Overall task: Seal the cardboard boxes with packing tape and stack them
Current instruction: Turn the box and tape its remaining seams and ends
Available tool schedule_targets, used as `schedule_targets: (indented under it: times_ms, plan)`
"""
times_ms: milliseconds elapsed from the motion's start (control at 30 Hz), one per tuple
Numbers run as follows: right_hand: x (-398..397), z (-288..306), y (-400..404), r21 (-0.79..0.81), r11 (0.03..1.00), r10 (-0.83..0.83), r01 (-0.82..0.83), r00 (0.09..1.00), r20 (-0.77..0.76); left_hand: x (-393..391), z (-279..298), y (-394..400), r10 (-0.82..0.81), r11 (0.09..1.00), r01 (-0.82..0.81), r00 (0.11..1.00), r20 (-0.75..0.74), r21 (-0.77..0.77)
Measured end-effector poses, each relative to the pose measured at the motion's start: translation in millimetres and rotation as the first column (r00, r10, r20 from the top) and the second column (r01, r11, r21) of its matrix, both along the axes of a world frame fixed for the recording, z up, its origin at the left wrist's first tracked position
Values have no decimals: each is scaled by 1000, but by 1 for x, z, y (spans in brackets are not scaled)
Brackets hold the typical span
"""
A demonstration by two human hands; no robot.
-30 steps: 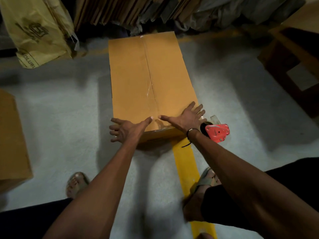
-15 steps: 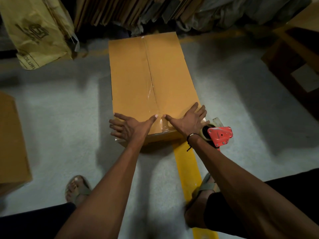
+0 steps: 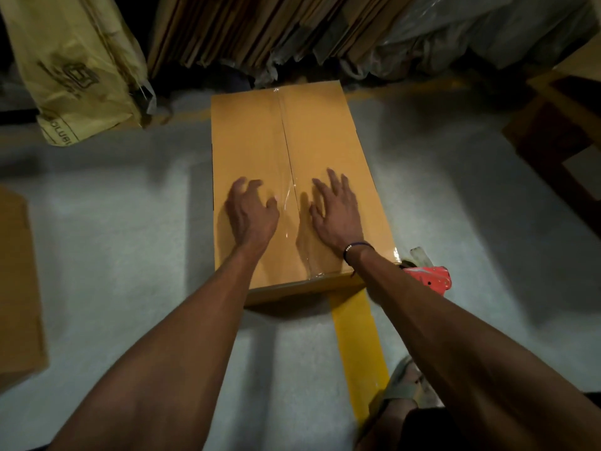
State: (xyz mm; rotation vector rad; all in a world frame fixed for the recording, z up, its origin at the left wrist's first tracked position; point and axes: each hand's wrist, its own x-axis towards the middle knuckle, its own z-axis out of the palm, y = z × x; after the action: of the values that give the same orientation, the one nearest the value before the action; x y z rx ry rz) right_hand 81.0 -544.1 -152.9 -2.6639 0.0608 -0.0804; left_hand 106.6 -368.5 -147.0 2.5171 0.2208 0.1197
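The cardboard box (image 3: 257, 148) is matt, smooth brown board. A strip of clear packing tape (image 3: 290, 196) along its centre seam is glossy, with wrinkles and bright glints near the near edge. The tape dispenser (image 3: 432, 277) beside the box has a red body that looks like plastic. The floor (image 3: 113, 242) is pale grey, matt and faintly grainy, crossed by a smooth yellow painted line (image 3: 357, 346). The bag (image 3: 74, 66) at upper left is thin yellowish plastic, creased, with a dull sheen. The flat stacked sheets (image 3: 247, 27) behind are matt cardboard, beside crumpled translucent plastic sheeting (image 3: 455, 30).
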Motion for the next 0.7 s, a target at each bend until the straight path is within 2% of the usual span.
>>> schedule_targets:
  times_ms: [33,100,167,333,500,700]
  plan:
    - [9,-1,2,-58,994,91,-92,996,-20,6,-4,1,-169,983,166,985,43,73]
    - [19,-9,5,-144,966,203,-214,975,-93,14,-12,1,-441,859,436,896,-44,269]
    - [19,-22,7,-160,961,207,-227,969,-131,12,-21,-1,-510,751,527,845,-158,398]
    - [10,-42,6,-199,962,173,-186,982,-81,-15,-29,-6,-429,792,433,896,-112,430]
    - [13,-35,14,-244,950,161,-194,976,-148,-34,-19,-7,-385,792,432,902,-196,432]
    - [35,-21,26,-289,938,126,-191,965,-229,-50,-14,-1,-382,837,392,918,-105,382]
